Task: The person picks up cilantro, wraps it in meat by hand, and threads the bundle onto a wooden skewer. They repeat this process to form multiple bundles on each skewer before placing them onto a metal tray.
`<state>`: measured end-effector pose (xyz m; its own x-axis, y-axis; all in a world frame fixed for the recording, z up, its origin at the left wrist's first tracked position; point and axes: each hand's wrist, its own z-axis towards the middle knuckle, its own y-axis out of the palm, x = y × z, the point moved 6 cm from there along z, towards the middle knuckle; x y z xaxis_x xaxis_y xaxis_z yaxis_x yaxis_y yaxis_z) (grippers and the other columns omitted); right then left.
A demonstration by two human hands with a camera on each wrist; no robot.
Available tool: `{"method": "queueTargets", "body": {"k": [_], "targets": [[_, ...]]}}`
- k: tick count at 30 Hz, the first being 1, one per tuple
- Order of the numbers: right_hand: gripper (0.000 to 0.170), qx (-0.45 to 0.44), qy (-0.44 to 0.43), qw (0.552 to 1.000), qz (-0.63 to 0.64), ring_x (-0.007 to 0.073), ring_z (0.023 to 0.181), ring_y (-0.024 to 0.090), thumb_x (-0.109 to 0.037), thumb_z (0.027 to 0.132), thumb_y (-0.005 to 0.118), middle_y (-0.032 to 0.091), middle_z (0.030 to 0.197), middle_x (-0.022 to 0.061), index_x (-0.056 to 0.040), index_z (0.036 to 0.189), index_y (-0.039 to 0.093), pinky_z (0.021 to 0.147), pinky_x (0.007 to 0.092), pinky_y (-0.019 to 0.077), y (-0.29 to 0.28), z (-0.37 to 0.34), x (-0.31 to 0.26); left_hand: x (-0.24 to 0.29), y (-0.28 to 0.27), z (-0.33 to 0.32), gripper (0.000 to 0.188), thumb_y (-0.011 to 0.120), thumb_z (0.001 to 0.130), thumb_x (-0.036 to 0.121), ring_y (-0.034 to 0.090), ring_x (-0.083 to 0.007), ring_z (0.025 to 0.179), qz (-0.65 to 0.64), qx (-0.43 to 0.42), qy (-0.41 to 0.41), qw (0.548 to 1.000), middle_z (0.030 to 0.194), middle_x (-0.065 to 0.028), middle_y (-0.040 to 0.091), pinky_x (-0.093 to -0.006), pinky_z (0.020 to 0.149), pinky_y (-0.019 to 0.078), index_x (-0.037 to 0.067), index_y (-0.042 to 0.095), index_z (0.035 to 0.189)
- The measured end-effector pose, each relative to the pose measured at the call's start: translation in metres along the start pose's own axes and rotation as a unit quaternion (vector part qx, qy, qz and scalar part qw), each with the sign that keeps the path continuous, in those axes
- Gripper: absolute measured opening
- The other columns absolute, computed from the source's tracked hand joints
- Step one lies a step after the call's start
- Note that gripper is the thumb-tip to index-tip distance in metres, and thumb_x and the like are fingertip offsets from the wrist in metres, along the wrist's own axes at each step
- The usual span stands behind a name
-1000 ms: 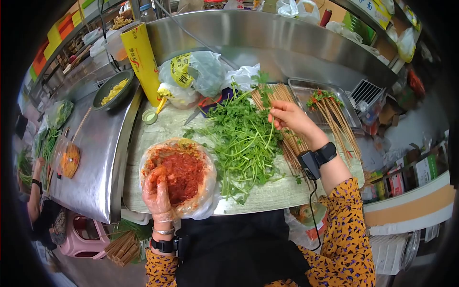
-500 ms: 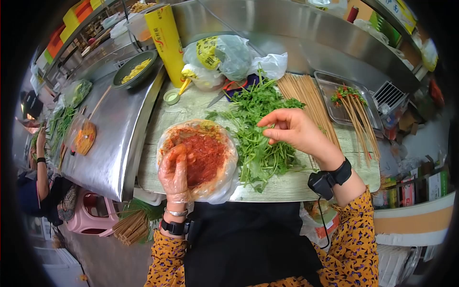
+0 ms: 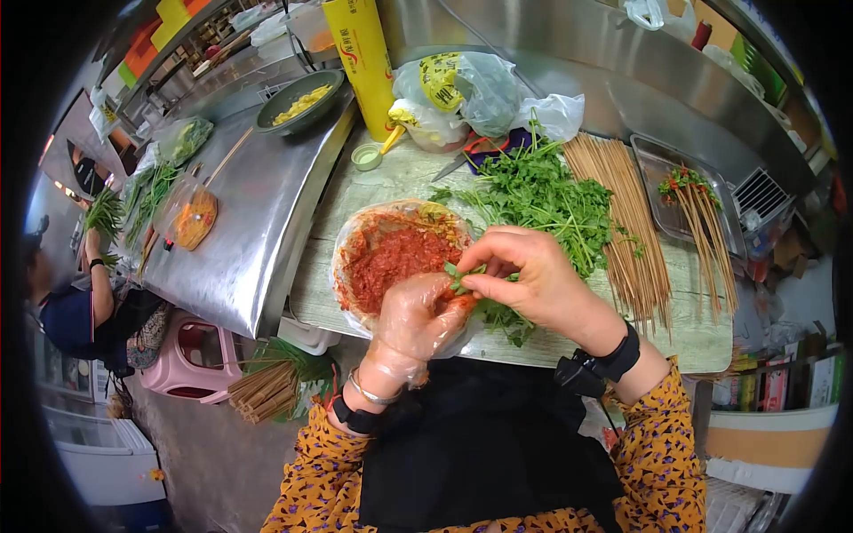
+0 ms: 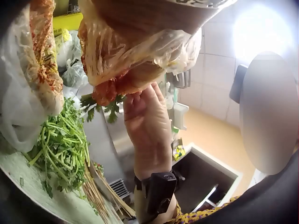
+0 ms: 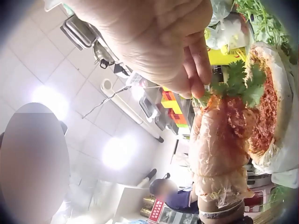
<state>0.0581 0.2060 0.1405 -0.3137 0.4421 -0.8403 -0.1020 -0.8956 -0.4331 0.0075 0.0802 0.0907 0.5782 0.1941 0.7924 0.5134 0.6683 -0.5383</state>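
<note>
The right hand [image 3: 544,277], pinching the coriander sprig [image 5: 239,83], should lay it flat against the red meat [image 5: 236,116] the gloved left hand [image 3: 402,327] grips.

"What furniture stood there?"
"A pink plastic stool [image 3: 167,375] on the grey floor [image 3: 213,453], near a shiny stainless-steel tabletop [image 3: 244,218]."
"And the light?"
"Bright white lamps [image 5: 119,151] glared among pale square panels [image 5: 28,58] overhead."
</note>
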Motion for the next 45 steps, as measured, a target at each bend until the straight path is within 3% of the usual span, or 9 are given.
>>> {"method": "queueTargets", "body": {"k": [5, 12, 16, 19, 23, 29, 31, 36, 45], "targets": [[0.010, 0.103, 0.053, 0.988, 0.103, 0.0090, 0.066, 0.057, -0.002, 0.076, 0.068, 0.059, 0.081, 0.0028, -0.0019, 0.085, 0.063, 0.059, 0.0209, 0.0463, 0.004, -0.010, 0.025, -0.026, 0.011, -0.012, 0.014, 0.059, 0.082, 0.010, 0.057, -0.0158, 0.059, -0.196, 0.035, -0.053, 0.979, 0.074, -0.0075, 0.062, -0.0272, 0.057, 0.0478, -0.001, 0.059, 0.090], [0.014, 0.136, -0.012, 0.990, 0.024, 0.0119, 0.070, 0.057, 0.000, 0.074, 0.068, 0.060, 0.082, 0.0047, -0.0021, 0.086, 0.063, 0.062, 0.0237, 0.0460, 0.012, -0.019, 0.021, -0.033, 0.008, -0.018, 0.022, 0.054, 0.084, 0.001, 0.060, -0.0175, 0.073, -0.526, 0.056, -0.157, 0.834, 0.087, -0.0115, 0.061, -0.0298, 0.068, 0.0518, -0.005, 0.054, 0.105], [0.016, 0.174, -0.067, 0.982, 0.009, 0.0114, 0.079, 0.056, -0.003, 0.075, 0.068, 0.060, 0.083, 0.0049, -0.0017, 0.089, 0.062, 0.068, 0.0228, 0.0456, 0.017, -0.021, 0.019, -0.053, 0.006, -0.024, 0.019, 0.055, 0.083, 0.000, 0.060, -0.0168, 0.074, -0.478, 0.079, -0.152, 0.862, 0.087, -0.0104, 0.061, -0.0289, 0.070, 0.0513, -0.004, 0.055, 0.102], [0.022, 0.143, 0.143, 0.891, 0.407, 0.0086, 0.085, 0.056, -0.007, 0.083, 0.064, 0.060, 0.099, 0.0017, -0.0005, 0.104, 0.059, 0.075, 0.0214, 0.0471, 0.037, -0.029, 0.052, -0.052, 0.003, -0.027, 0.018, 0.056, 0.082, -0.001, 0.060, -0.0162, 0.074, -0.443, 0.105, -0.142, 0.879, 0.089, -0.0098, 0.061, -0.0284, 0.069, 0.0513, -0.003, 0.055, 0.100], [0.019, 0.115, 0.209, 0.849, 0.471, 0.0091, 0.077, 0.059, -0.004, 0.080, 0.066, 0.062, 0.092, 0.0037, -0.0004, 0.098, 0.060, 0.069, 0.0210, 0.0479, 0.050, -0.040, 0.069, -0.033, 0.008, -0.034, 0.015, 0.056, 0.081, -0.006, 0.062, -0.0170, 0.075, -0.416, 0.097, -0.117, 0.897, 0.088, -0.0089, 0.060, -0.0276, 0.069, 0.0521, -0.003, 0.054, 0.095], [0.013, 0.126, 0.219, 0.873, 0.418, 0.0094, 0.076, 0.060, 0.001, 0.078, 0.067, 0.062, 0.085, 0.0043, 0.0005, 0.089, 0.061, 0.068, 0.0209, 0.0493, 0.046, -0.061, 0.078, -0.036, 0.004, -0.048, 0.017, 0.062, 0.080, -0.002, 0.063, -0.0169, 0.078, -0.369, 0.008, -0.145, 0.918, 0.089, -0.0090, 0.062, -0.0279, 0.068, 0.0518, -0.003, 0.058, 0.097], [0.012, 0.146, 0.210, 0.890, 0.378, 0.0096, 0.078, 0.059, 0.004, 0.076, 0.067, 0.061, 0.086, 0.0048, 0.0010, 0.087, 0.061, 0.070, 0.0211, 0.0488, 0.037, -0.067, 0.081, -0.043, -0.023, -0.042, 0.012, 0.060, 0.082, -0.003, 0.062, -0.0169, 0.074, -0.188, 0.002, -0.044, 0.981, 0.086, -0.0103, 0.063, -0.0276, 0.067, 0.0528, -0.004, 0.059, 0.094], [0.014, 0.198, 0.170, 0.907, 0.331, 0.0102, 0.083, 0.056, 0.008, 0.076, 0.065, 0.057, 0.094, 0.0068, 0.0012, 0.087, 0.061, 0.075, 0.0212, 0.0466, 0.022, -0.076, 0.086, -0.068, -0.102, -0.018, 0.017, 0.065, 0.076, 0.001, 0.062, -0.0171, 0.073, 0.113, 0.106, -0.014, 0.988, 0.080, -0.0112, 0.065, -0.0270, 0.065, 0.0502, -0.002, 0.066, 0.092], [0.014, 0.218, 0.139, 0.923, 0.286, 0.0104, 0.084, 0.055, 0.009, 0.075, 0.064, 0.057, 0.097, 0.0076, 0.0019, 0.087, 0.061, 0.075, 0.0212, 0.0457, 0.012, -0.081, 0.083, -0.072, -0.066, 0.005, 0.015, 0.071, 0.065, 0.013, 0.061, -0.0299, 0.074, 0.264, -0.133, 0.064, 0.953, 0.076, -0.0104, 0.064, -0.0373, 0.067, 0.0480, 0.007, 0.067, 0.079]]}}
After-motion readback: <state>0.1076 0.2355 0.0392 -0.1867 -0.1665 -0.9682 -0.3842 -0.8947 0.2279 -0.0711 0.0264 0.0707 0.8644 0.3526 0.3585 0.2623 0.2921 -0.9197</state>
